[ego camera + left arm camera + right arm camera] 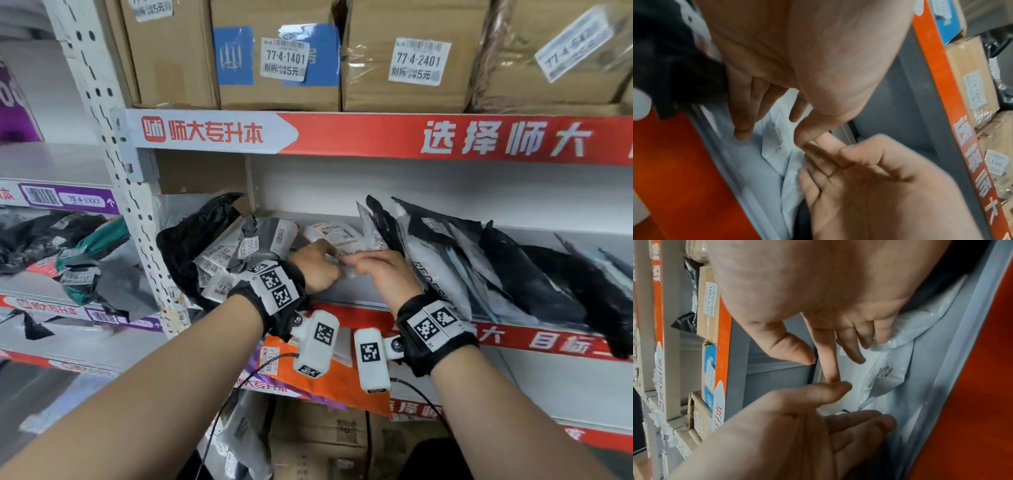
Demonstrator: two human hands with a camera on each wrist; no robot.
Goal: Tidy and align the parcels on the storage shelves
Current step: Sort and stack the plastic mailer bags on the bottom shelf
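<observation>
On the middle shelf (352, 291), both my hands meet over small white plastic parcels (337, 233) lying flat. My left hand (317, 265) (772, 129) lies with straight fingers on a white labelled parcel (777, 142), its thumb touching a right finger. My right hand (380, 270) (824, 368) spreads its fingers over a white parcel (885, 374), the outer fingers against a bubble mailer (920, 321). Neither hand visibly closes around anything. A loose heap of black and grey mailers (219, 253) lies left of my hands. A row of black and white mailers (445, 260) leans to their right.
Cardboard boxes (281, 58) with number labels fill the shelf above. An orange parcel (329, 380) sticks out from the shelf below, with more boxes under it. A perforated upright post (133, 205) divides off the left bay, where crumpled mailers (68, 246) lie.
</observation>
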